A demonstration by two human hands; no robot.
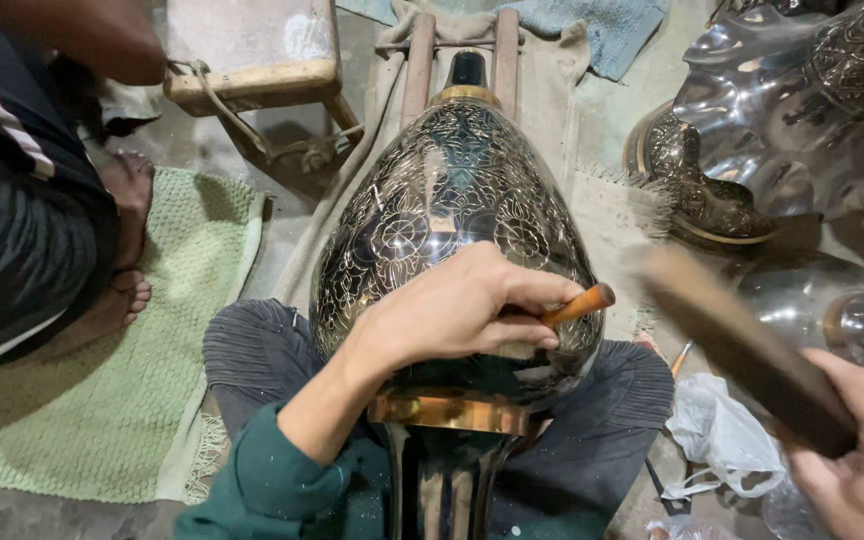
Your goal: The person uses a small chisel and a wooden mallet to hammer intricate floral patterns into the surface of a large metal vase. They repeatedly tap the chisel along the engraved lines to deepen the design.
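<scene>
Engraved metal vase (452,215), egg-shaped and dark with bright floral tracery, lying lengthwise across the lap, neck pointing away onto a cloth-draped wooden support (500,60), copper-coloured collar (449,410) nearest the body. Steadied between the knees; worth keeping it wedged there so no blow rolls it.

Green mat (102,400) spread on the floor to the left, another person's bare feet (130,240) resting at its edge. More polished metalware (782,90) stacked at upper right, well apart from the work. Low wooden stool (252,50) beyond the mat.

Mallet (742,350), a dark wooden bar blurred in mid-air, gripped firmly at its lower end by the right hand (857,460). Best brought down square and light, so the cut runs even and does not skid across the finished pattern.

Left hand (457,305) draped over the lower belly of the vase, clenched around a slim orange-handled chisel (577,303), heel of the hand pressed on the metal as a brace. Tip hidden under the fingers; angle cannot be judged. Sensible to hold the tool low and steady, handle end clear for the strike, fingers kept below the struck end.

White plastic bag (717,425) crumpled beside the right knee.
</scene>
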